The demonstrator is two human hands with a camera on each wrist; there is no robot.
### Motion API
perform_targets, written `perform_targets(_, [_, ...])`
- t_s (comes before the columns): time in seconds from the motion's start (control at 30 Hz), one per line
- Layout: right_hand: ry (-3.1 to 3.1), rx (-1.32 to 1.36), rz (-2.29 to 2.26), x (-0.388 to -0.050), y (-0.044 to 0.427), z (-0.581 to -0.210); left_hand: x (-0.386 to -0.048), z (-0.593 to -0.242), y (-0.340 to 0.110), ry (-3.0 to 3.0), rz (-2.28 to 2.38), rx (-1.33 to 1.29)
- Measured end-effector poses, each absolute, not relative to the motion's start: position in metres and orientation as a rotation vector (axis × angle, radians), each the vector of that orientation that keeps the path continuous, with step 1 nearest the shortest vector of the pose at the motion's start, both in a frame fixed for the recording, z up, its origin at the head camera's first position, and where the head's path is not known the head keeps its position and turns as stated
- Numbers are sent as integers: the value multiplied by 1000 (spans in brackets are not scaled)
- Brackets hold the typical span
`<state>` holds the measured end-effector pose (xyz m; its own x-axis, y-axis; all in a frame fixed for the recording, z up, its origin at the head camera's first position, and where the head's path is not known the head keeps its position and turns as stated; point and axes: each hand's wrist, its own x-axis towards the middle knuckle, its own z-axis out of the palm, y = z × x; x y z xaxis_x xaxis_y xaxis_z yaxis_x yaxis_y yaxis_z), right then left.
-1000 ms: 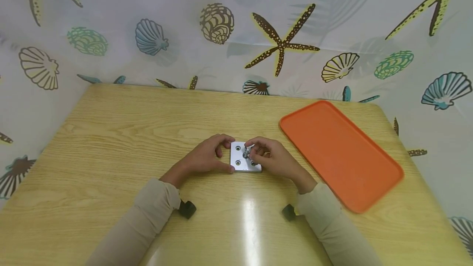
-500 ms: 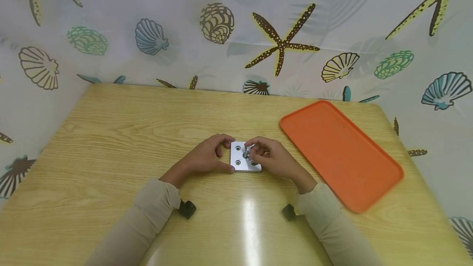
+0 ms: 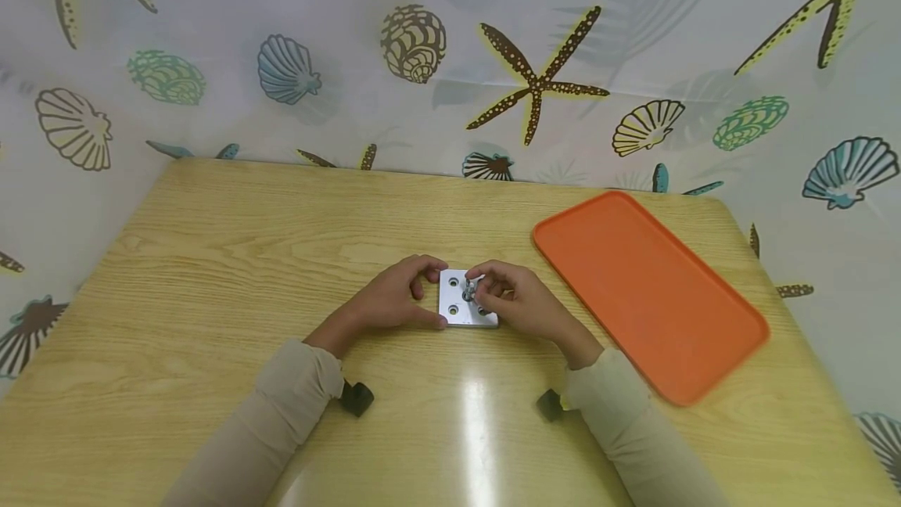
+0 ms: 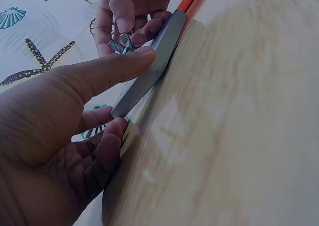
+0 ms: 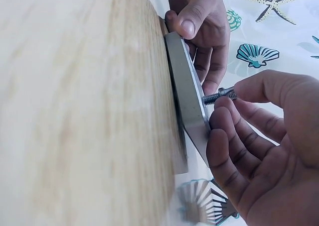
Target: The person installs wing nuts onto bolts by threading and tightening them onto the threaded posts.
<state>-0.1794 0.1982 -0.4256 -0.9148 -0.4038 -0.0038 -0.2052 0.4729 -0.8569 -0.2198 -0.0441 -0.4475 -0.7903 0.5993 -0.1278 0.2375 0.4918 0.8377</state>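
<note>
A silver metal plate (image 3: 462, 320) with several round holes lies flat on the table. My left hand (image 3: 393, 297) grips its left side, thumb on the near corner and fingers at the far one. Over the middle of the plate, my right hand (image 3: 526, 302) pinches a metal wing screw (image 3: 468, 289) between thumb and fingers. In the right wrist view the threaded shank (image 5: 212, 98) stands upright from the plate's face, its tip at the middle hole. The left wrist view shows a wing of the screw (image 4: 125, 39) beside the right fingertips. Right-hand fingers cover the plate's right side.
An orange tray (image 3: 651, 296) lies to the right of the hands on the wooden table (image 3: 246, 241). Behind the table hangs a white cloth (image 3: 352, 124) printed with shells and starfish. Dark wrist cameras sit under both sleeves.
</note>
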Motion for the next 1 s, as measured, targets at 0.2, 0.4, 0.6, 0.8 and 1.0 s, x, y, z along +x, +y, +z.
perform_targets(0.2, [2509,-535,-1422,-179,198,-425,-220,-447,-44,2339,1215,695])
perform_targets(0.4, [2519,-527,-1409,-180,198,-425,-220,-446,-45,2337,1214,691])
perform_targets(0.6, [2527,-528,-1401,-180,198,-424,-221,-446,-44,2346,1210,694])
perform_targets(0.8, [2525,-545,-1405,-180,199,-424,-221,-446,-44,2340,1216,703])
perform_targets(1.0, [2512,-560,-1410,-179,198,-423,-221,-446,-45,2338,1214,702])
